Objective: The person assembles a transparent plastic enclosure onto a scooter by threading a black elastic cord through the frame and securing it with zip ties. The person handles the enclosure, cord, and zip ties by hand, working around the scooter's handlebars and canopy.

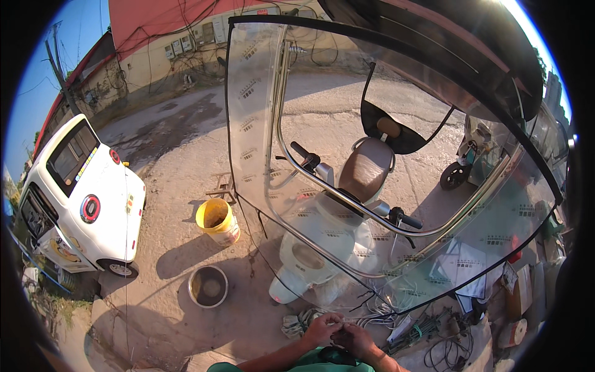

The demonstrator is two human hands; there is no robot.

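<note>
My left hand (323, 328) and my right hand (356, 340) are close together at the lower middle, in front of my green clothing. Both have curled fingers, with the tips drawn together. Whatever they hold, if anything, is too small or hidden to make out. Just beyond them hangs the lower edge of a clear plastic rain cover (248, 133) with black edging. A bent metal tube frame (347, 195) runs along it. Behind the sheet stands an electric scooter with a brown seat (365, 167) and a pale front body (310, 248).
A yellow bucket (230, 233) and a round basin (209, 286) stand on the ground to the left. Further left is a small white vehicle (93, 198). Bundled cords (300, 323), coiled black cable (449, 353) and a spool (512, 333) lie near my hands and to the right.
</note>
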